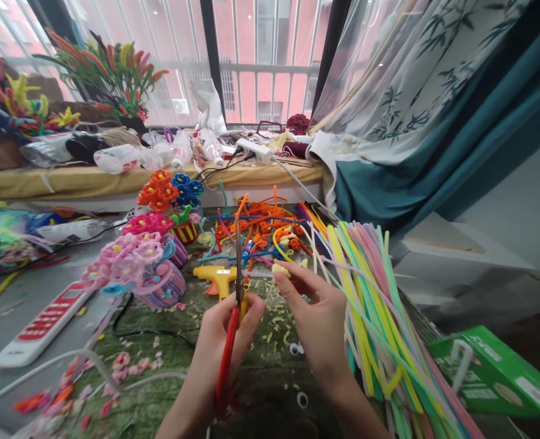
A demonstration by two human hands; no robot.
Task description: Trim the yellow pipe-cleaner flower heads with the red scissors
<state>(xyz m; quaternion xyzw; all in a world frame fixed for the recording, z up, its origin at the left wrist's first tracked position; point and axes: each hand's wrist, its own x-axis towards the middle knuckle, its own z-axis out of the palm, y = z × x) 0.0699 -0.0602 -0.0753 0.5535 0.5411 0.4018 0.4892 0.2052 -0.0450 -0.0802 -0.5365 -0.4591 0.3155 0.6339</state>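
Observation:
My left hand (221, 332) is closed around a pair of scissors with red handles (227, 356), the blades pointing up and away from me. A small yellow piece (244, 297) shows at its thumb and fingertips. In my right hand (320, 323), thumb and fingers pinch a pale yellow fuzzy piece (281, 270). Beyond the scissors lies a yellow glue gun (221, 279). Yellow fuzz clippings are scattered on the green mat (160, 372) between and beneath my hands. A few googly eyes (302, 400) lie near my right wrist.
Long pastel pipe cleaners (379, 305) lie on the right, beside a green box (493, 372). Orange pipe-cleaner pieces (270, 219) are heaped behind. Pipe-cleaner flower pots (160, 286), a white remote control (45, 329) and cables (100, 366) are on the left.

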